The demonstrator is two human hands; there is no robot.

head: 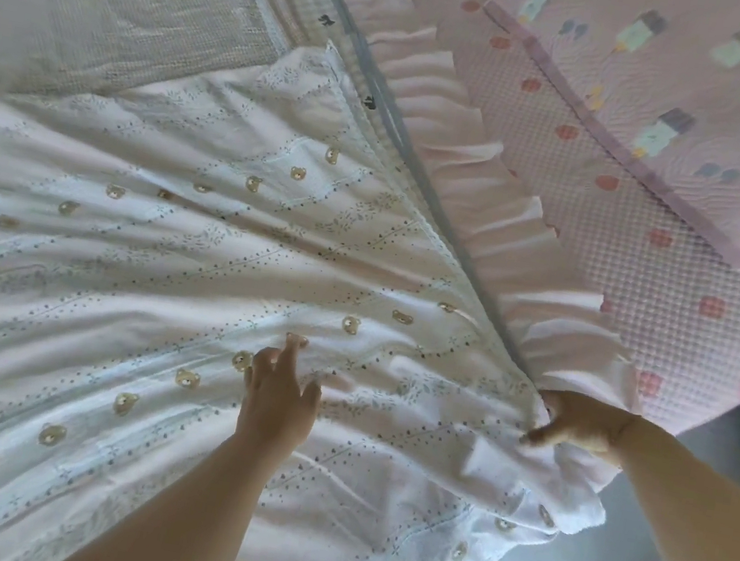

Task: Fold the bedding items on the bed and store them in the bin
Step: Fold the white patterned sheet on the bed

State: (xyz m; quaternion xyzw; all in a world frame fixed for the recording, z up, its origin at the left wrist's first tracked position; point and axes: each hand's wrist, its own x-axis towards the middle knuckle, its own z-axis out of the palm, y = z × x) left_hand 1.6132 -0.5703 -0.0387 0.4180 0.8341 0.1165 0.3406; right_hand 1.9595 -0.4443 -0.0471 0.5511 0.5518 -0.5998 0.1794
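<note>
A white bear-print sheet [213, 279] lay spread and creased across the near left of the bed. The left hand [280, 392] rested flat on it, fingers relaxed. The right hand [578, 425] gripped its bunched right edge, beside a pink ruffled cover [473, 165]. A pink printed quilt [656, 83] lay far right.
</note>
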